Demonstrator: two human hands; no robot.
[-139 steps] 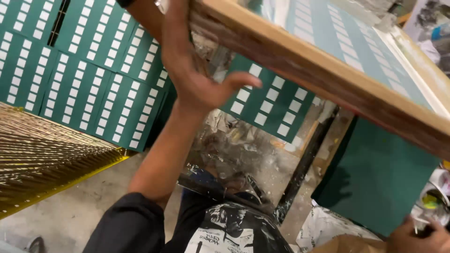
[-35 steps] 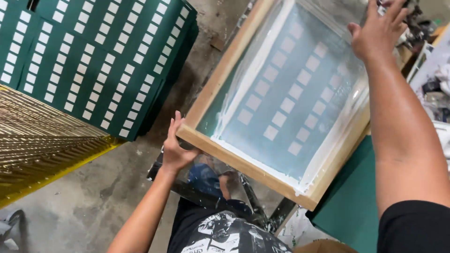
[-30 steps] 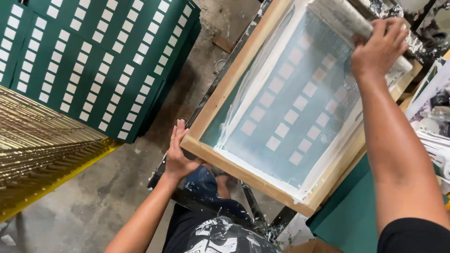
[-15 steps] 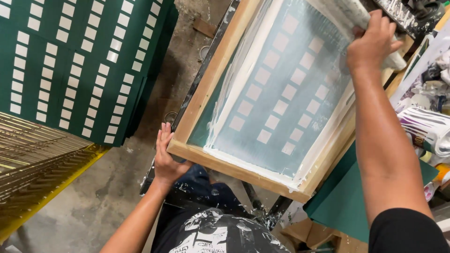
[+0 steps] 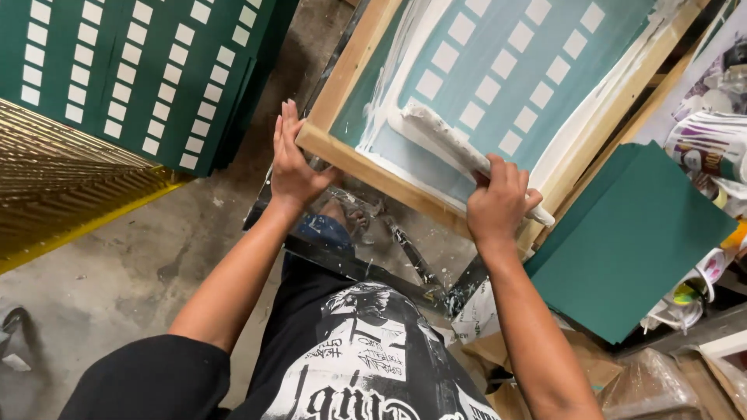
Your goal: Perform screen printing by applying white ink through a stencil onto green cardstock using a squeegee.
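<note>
A wooden-framed printing screen (image 5: 366, 47) with a teal mesh and rows of pale rectangles lies in front of me, smeared with white ink. My right hand (image 5: 498, 204) grips a white-coated squeegee (image 5: 447, 140) at the screen's near edge. My left hand (image 5: 292, 163) presses flat, fingers spread, against the near left corner of the wooden frame.
Dark green sheets printed with white rectangles (image 5: 132, 70) rest on a yellow wire drying rack (image 5: 54, 179) at the left. A stack of plain green sheets (image 5: 630, 241) lies at the right, beside ink containers (image 5: 712, 148). Below is a stained concrete floor (image 5: 117, 272).
My right hand has pulled the squeegee from the far end of the screen down to its near edge. My left hand stayed on the frame's near corner.
</note>
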